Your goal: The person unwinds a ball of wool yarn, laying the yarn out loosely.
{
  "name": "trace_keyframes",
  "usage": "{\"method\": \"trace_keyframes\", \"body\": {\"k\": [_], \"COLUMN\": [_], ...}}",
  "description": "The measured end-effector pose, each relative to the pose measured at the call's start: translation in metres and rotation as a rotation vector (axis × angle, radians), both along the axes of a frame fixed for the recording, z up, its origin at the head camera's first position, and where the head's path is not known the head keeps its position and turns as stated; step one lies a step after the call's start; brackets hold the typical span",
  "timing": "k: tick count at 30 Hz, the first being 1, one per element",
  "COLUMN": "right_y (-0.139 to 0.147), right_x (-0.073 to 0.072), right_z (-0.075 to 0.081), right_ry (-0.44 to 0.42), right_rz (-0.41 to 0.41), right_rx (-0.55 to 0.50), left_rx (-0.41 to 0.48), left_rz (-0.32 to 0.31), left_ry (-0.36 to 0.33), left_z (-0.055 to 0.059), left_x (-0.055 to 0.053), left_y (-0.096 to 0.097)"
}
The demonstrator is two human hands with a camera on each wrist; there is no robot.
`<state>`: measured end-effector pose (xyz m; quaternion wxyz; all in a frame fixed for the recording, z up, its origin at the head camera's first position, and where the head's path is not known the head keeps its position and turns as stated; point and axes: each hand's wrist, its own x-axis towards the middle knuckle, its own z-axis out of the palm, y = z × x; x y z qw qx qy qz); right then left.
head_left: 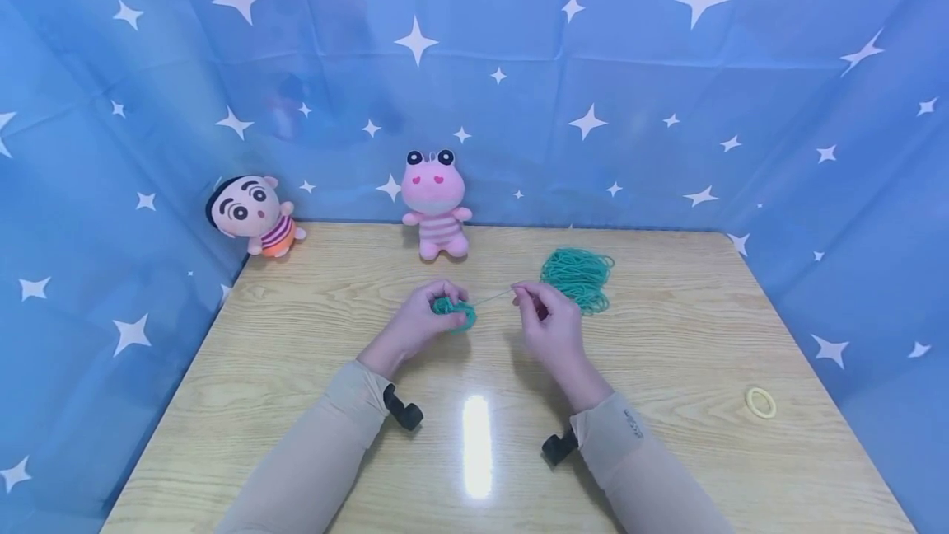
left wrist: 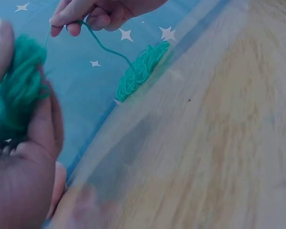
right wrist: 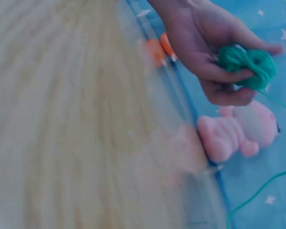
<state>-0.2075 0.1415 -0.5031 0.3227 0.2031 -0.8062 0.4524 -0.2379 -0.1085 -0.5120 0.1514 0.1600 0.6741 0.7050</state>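
Observation:
A small ball of green yarn [head_left: 465,319] sits in my left hand [head_left: 421,321], whose fingers and thumb curl round it. From it a thin strand runs taut to my right hand [head_left: 552,326], which pinches the yarn between thumb and fingertips. The left wrist view shows the strand [left wrist: 105,46] passing on from the right fingers to a loose green skein [left wrist: 144,69] on the table. In the right wrist view the yarn ball [right wrist: 250,66] rests in the left fingers, while the right hand is mostly outside the picture.
At the table's [head_left: 311,435] back stand a pink striped plush toy [head_left: 437,204] and, in the left corner, a dark-haired plush doll [head_left: 257,214]. A pale yellow ring [head_left: 760,403] lies on the right side. A blue star-patterned curtain [head_left: 519,31] encloses the table.

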Motion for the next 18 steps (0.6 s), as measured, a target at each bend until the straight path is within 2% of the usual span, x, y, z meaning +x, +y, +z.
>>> {"method": "trace_keyframes", "body": {"k": [4, 7, 11, 15, 18], "right_y": [0.007, 0.012, 0.024, 0.039, 0.053], "right_x": [-0.002, -0.003, -0.003, -0.002, 0.000], "right_z": [0.002, 0.004, 0.007, 0.007, 0.005], "right_ry": [0.023, 0.020, 0.020, 0.031, 0.027], "right_rz": [-0.019, -0.030, -0.057, -0.109, -0.138], "right_rx": [-0.020, -0.036, -0.075, -0.097, -0.111], "left_rx": [-0.046, -0.025, -0.048, -0.087, -0.004], "left_rz": [-0.143, -0.189, -0.143, -0.022, 0.051], "left_ry": [0.007, -0.005, 0.015, 0.008, -0.043], "left_z": [0.002, 0.003, 0.005, 0.005, 0.004], "left_x": [0.003, 0.004, 0.005, 0.004, 0.002], "left_y": [0.000, 0.000, -0.002, -0.003, -0.002]}}
